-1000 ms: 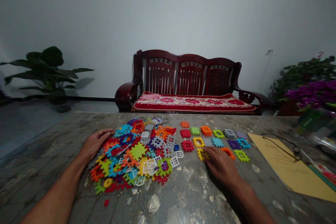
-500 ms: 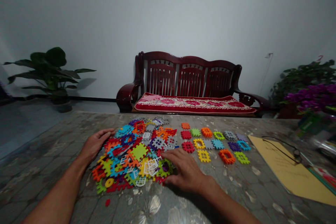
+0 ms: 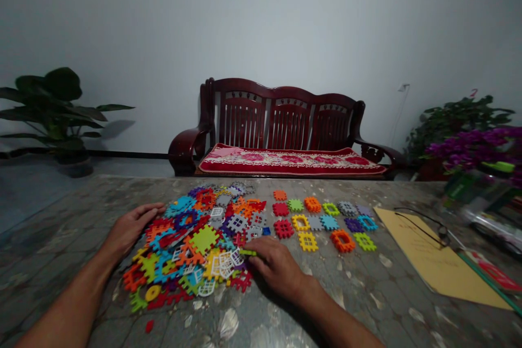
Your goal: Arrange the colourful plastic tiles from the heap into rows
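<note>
A heap of colourful plastic interlocking tiles (image 3: 205, 239), some toothed and some with window grids, lies on the tabletop between my hands. My right hand (image 3: 277, 265), at the heap's right side, pinches a lime-green interlocking tile (image 3: 248, 253), seen nearly edge-on. My left hand (image 3: 129, 228) rests against the heap's left edge with its fingers stretched out, holding nothing. White lattice pieces (image 3: 226, 265) sit on top of the heap near the pinched tile. Right of the heap, several single tiles, among them a yellow window tile (image 3: 308, 241) and an orange frame tile (image 3: 342, 241), lie spread in loose rows.
On the right are a yellow paper envelope (image 3: 434, 261), eyeglasses (image 3: 443, 234) and a clear bottle (image 3: 475, 190). A small red piece (image 3: 149, 326) lies near the front. Beyond the table (image 3: 253, 321) stands a dark wooden bench (image 3: 291, 119).
My right hand has closed on the lime-green tile and lifted it off the heap. A blue piece beside that hand shows more. The view has turned slightly right.
</note>
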Action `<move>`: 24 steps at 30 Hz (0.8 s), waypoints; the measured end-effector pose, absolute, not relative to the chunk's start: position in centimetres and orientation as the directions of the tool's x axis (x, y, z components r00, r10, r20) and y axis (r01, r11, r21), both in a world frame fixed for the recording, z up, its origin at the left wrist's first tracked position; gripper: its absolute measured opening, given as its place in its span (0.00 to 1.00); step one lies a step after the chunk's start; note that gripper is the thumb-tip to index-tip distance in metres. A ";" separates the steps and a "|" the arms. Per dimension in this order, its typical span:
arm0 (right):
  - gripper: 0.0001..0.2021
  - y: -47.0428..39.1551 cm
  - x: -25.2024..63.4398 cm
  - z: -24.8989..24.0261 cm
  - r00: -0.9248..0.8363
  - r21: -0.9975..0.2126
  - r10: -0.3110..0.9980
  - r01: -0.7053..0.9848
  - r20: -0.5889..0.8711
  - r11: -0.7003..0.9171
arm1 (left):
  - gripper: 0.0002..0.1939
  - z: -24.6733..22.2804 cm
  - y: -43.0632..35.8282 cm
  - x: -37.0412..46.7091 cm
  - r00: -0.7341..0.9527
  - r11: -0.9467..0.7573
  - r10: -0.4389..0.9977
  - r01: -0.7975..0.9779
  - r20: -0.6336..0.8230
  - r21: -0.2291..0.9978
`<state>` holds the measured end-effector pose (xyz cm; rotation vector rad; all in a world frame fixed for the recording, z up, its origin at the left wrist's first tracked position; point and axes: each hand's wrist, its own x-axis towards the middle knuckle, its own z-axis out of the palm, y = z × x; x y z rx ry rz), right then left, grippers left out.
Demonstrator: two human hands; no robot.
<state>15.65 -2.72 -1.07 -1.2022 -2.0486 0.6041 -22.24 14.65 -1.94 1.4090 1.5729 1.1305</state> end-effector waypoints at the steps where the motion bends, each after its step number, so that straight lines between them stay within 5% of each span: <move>1: 0.14 -2.5 15.7 -1.1 -0.294 -0.730 0.901 0.530 0.320 0.432 | 0.36 -1.9 14.6 -22.2 -0.136 0.012 0.990 0.348 0.038 0.937; 5: 0.18 -1.3 16.6 -0.8 0.035 -0.967 0.989 0.218 0.143 0.132 | 0.35 -1.8 14.5 -22.1 -0.143 0.010 0.989 0.339 0.041 0.941; 8: 0.25 -0.3 18.0 -0.5 0.103 -0.999 0.993 -0.009 -0.053 -0.052 | 0.35 -1.6 14.3 -21.9 -0.147 0.015 0.989 0.320 0.034 0.947; 11: 0.28 0.3 19.2 -0.5 0.117 -0.993 0.989 -0.082 -0.089 -0.079 | 0.35 -1.6 14.3 -22.0 -0.148 0.020 0.989 0.319 0.029 0.947; 17: 0.32 0.3 20.5 -0.3 0.105 -0.998 0.993 -0.028 -0.056 -0.053 | 0.36 -1.8 14.5 -22.1 -0.138 0.014 0.990 0.326 0.033 0.945; 24: 0.23 -0.9 22.8 1.9 -0.194 -0.950 0.958 0.272 -0.209 -0.152 | 0.41 -2.2 14.7 -22.3 -0.129 0.009 0.991 0.382 0.043 0.924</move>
